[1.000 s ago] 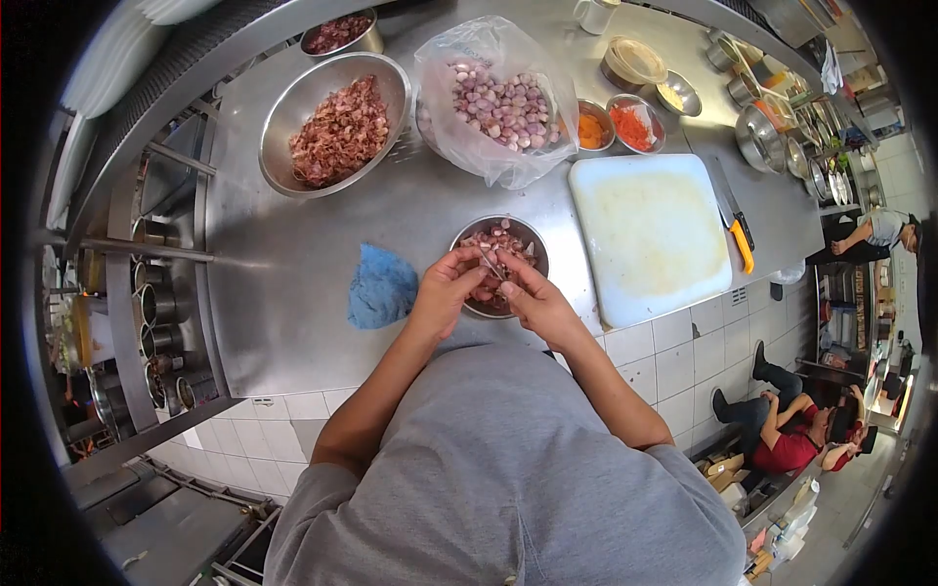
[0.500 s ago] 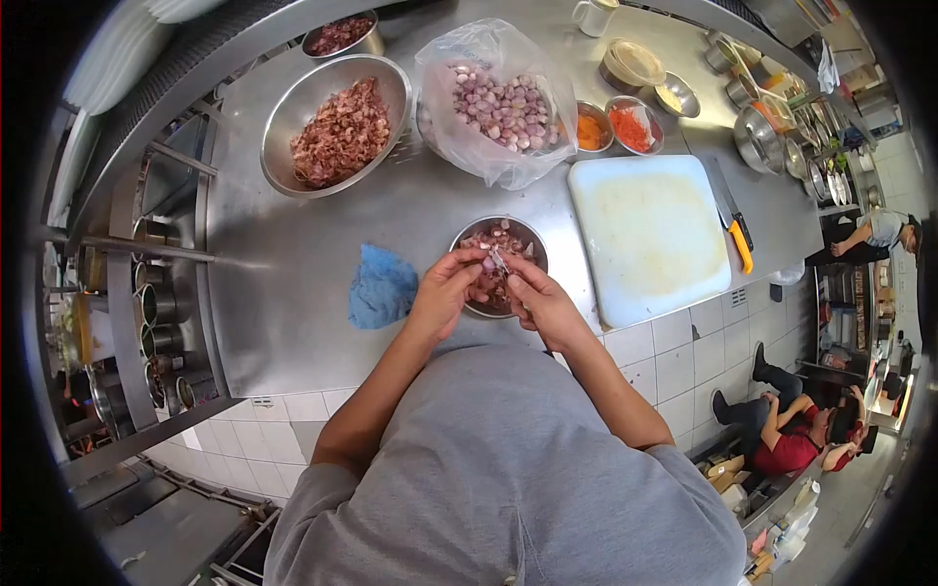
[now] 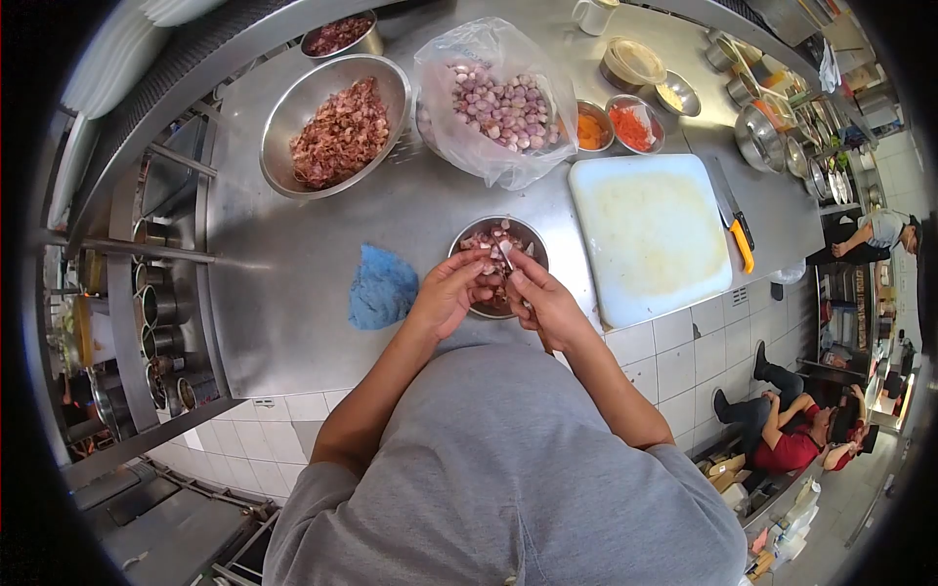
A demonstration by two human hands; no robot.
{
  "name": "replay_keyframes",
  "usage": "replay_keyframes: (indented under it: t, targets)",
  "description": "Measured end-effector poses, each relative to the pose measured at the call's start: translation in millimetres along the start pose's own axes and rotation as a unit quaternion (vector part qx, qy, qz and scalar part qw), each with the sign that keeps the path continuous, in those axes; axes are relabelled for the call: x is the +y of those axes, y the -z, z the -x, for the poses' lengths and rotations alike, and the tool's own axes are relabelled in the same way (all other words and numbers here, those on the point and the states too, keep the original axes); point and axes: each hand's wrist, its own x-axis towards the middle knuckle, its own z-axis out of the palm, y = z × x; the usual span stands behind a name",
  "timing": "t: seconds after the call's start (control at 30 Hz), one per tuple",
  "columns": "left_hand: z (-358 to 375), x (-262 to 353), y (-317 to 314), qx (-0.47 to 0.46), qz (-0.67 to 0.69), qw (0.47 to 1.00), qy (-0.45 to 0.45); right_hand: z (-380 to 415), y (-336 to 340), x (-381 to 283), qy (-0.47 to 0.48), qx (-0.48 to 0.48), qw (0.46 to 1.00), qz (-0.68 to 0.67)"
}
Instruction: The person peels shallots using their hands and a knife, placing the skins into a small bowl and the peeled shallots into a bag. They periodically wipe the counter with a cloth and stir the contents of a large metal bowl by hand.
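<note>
A small steel bowl (image 3: 540,244) holding shallots and reddish peels (image 3: 479,239) stands on the steel table close to my body. Above its near half, both hands are close together. My left hand (image 3: 447,297) is closed, thumb and fingertips pinching what looks like a shallot, mostly covered by the fingers. My right hand (image 3: 543,305) is wrapped round a small knife (image 3: 505,256); its thin blade points up and left over the bowl, and a dark handle end shows below the palm. A crumpled blue cloth (image 3: 382,288) lies left of my left hand.
Behind the bowl is a plastic bag (image 3: 445,54) of shallots. A large steel bowl (image 3: 396,88) of peels stands at left. On the right lie a white cutting board (image 3: 650,234) and an orange-and-black-handled knife (image 3: 743,244). Small bowls of cut orange food (image 3: 633,127) stand behind the board.
My hands have moved slightly apart at the fingertips. The knife blade now shows more clearly, and the shallot in my left fingers is less visible. The bowls, bag and cloth stay put.
</note>
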Motion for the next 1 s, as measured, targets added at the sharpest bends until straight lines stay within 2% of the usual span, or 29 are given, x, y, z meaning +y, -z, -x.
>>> replay_keyframes:
  t: [0.07, 0.1, 0.17, 0.27, 0.37, 0.4, 0.47, 0.57, 0.6, 0.67, 0.7, 0.77, 1.0]
  targets:
    - [0.1, -1.7, -0.8, 0.039, 0.03, 0.999, -0.019, 1.9, -2.3, -0.1, 0.035, 0.053, 0.986, 0.151]
    - [-1.0, -3.0, 0.6, 0.04, 0.03, 0.999, -0.019, 1.1, -0.9, 2.7, 0.035, 0.053, 0.987, 0.151]
    - [-3.5, -6.1, 4.4, 0.04, 0.037, 0.997, -0.046, -1.8, 2.8, 9.6, 0.119, 0.037, 0.959, 0.253]
    - [-2.6, -5.7, -0.1, 0.027, 0.025, 0.997, -0.062, -2.4, 1.8, 9.1, 0.163, -0.01, 0.934, 0.318]
    - [-2.6, -7.1, 3.6, 0.018, 0.015, 0.997, -0.075, -4.0, -1.3, 10.4, 0.197, -0.018, 0.932, 0.305]
    - [-2.5, -7.5, 5.7, 0.019, 0.015, 0.997, -0.075, -4.3, -0.8, 10.3, 0.196, -0.019, 0.932, 0.305]
    - [-2.6, -8.7, 9.7, 0.007, -0.006, 0.996, -0.083, -4.3, 1.8, 9.2, 0.219, 0.01, 0.895, 0.389]
    - [-0.2, -6.1, 3.8, 0.016, -0.012, 0.997, -0.081, -1.8, 0.4, 3.9, 0.204, 0.021, 0.893, 0.4]
    - [0.3, -5.5, 2.8, 0.017, -0.012, 0.996, -0.081, -0.8, -1.4, 2.8, 0.204, 0.021, 0.893, 0.4]
    - [0.6, -4.8, 0.7, 0.005, -0.013, 0.997, -0.08, 1.0, -4.4, 1.6, 0.119, 0.024, 0.964, 0.238]
    - [1.4, -3.5, -1.1, 0.005, -0.013, 0.997, -0.08, 0.7, -2.7, 2.0, 0.119, 0.024, 0.964, 0.238]
    - [3.0, -0.4, -3.6, 0.001, 0.0, 0.999, -0.048, -1.3, 1.5, 3.4, 0.023, 0.02, 0.997, 0.075]
    - [2.2, -1.0, -1.9, 0.023, 0.026, 0.998, -0.049, -2.4, 0.6, 5.7, 0.023, 0.044, 0.995, 0.082]
